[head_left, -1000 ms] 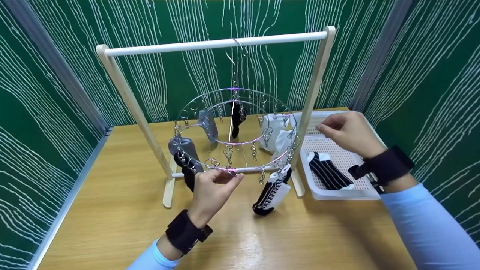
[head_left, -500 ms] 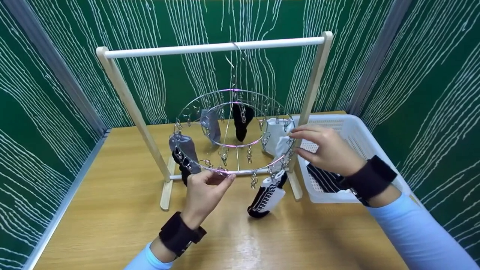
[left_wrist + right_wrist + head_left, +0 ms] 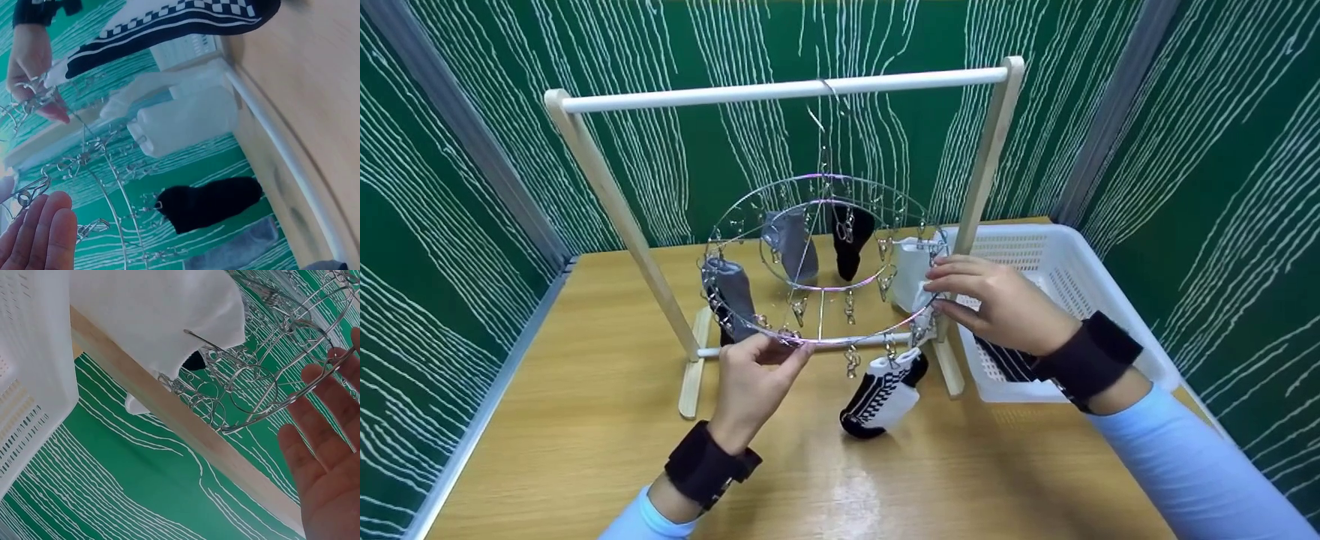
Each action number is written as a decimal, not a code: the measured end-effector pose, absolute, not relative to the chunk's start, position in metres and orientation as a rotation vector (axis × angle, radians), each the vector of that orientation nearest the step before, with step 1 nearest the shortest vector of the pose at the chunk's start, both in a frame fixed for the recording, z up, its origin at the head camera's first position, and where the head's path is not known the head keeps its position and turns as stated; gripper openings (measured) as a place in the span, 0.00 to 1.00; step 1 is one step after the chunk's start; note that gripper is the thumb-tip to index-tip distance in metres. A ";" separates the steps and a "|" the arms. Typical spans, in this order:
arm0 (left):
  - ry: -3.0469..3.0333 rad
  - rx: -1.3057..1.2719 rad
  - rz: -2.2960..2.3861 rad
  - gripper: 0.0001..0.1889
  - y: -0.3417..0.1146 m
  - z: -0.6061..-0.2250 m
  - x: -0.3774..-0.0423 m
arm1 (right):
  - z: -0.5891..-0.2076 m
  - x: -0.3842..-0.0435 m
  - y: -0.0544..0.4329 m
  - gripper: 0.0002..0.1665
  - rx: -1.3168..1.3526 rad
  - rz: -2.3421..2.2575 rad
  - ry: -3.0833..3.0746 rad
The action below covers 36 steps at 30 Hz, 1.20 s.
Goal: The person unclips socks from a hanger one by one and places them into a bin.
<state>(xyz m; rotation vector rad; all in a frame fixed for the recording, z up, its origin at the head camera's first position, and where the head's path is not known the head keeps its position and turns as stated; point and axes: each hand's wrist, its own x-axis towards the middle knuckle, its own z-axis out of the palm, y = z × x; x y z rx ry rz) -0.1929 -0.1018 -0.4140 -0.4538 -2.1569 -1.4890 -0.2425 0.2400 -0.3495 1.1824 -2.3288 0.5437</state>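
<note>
A round metal clip hanger (image 3: pixel 840 288) hangs by its hook from a rack's white bar, carrying several socks. My left hand (image 3: pixel 754 381) pinches the hanger's front rim between thumb and fingers; a metal clip (image 3: pixel 29 194) lies by those fingertips. At the rim's right side, my right hand (image 3: pixel 997 300) touches the ring, its fingers (image 3: pixel 318 430) mostly straight. A black-and-white lace-patterned sock (image 3: pixel 883 396) dangles in front. White socks (image 3: pixel 911 270) hang near the right hand, partly covered by it. Grey socks (image 3: pixel 730 289) and a black sock (image 3: pixel 851 244) hang left and behind.
The wooden rack's right post (image 3: pixel 988 150) stands just behind my right hand. A white perforated basket (image 3: pixel 1084 262) sits at the table's right, holding a dark striped sock (image 3: pixel 997 356) half hidden by my wrist. Green patterned walls (image 3: pixel 1207 150) surround the table (image 3: pixel 585 450).
My right hand has come from over the basket leftward to the hanger's rim. The hanger has turned: front socks shifted left, back ones right. My left hand moved slightly left with the rim.
</note>
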 end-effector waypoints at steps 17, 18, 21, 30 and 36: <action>-2.037 -0.512 -1.228 0.08 -0.135 -0.421 -0.189 | -0.360 -0.242 0.229 0.09 1.251 0.625 -2.203; -2.027 -0.512 -1.208 0.09 -0.137 -0.421 -0.188 | -0.360 -0.241 0.228 0.09 1.252 0.626 -2.198; -2.008 -0.507 -1.161 0.13 -0.140 -0.420 -0.184 | -0.359 -0.239 0.225 0.09 1.251 0.614 -2.187; -1.947 -0.635 -1.142 0.17 -0.125 -0.408 -0.166 | -0.358 -0.235 0.219 0.08 1.233 0.588 -2.163; -1.961 -0.894 -1.206 0.11 -0.103 -0.402 -0.157 | -0.358 -0.234 0.215 0.08 1.221 0.570 -2.148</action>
